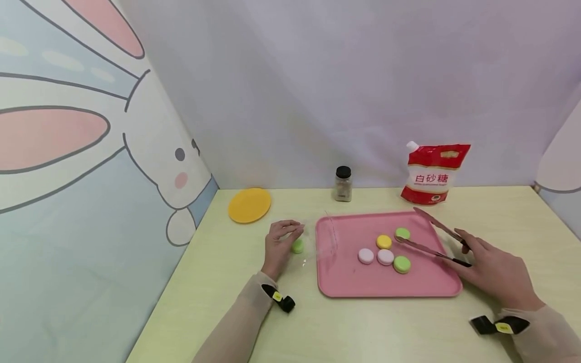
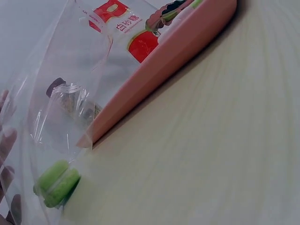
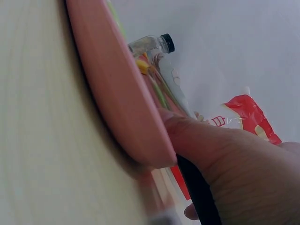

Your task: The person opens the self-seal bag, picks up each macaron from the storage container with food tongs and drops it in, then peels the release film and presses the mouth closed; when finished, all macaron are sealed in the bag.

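My left hand (image 1: 278, 247) pinches a clear plastic bag (image 1: 324, 237) at the left of the pink tray (image 1: 354, 287). A green macaron (image 1: 297, 246) shows low in the bag, seen through the film in the left wrist view (image 2: 56, 183). In my right hand (image 1: 499, 269) I grip metal tongs (image 1: 424, 248) with black handles, their arms spread over the tray. Their lower tip is at a green macaron (image 1: 403, 233); whether it touches is unclear. Nearby on the tray lie a yellow macaron (image 1: 384, 242), two pale pink ones (image 1: 365, 255) and another green one (image 1: 402, 264).
Behind the tray stand a red and white sugar pouch (image 1: 431, 174) and a black-lidded glass jar (image 1: 343, 184). An orange-yellow plate (image 1: 249, 205) lies at the back left. A rabbit-print wall (image 1: 104, 201) borders the table on the left.
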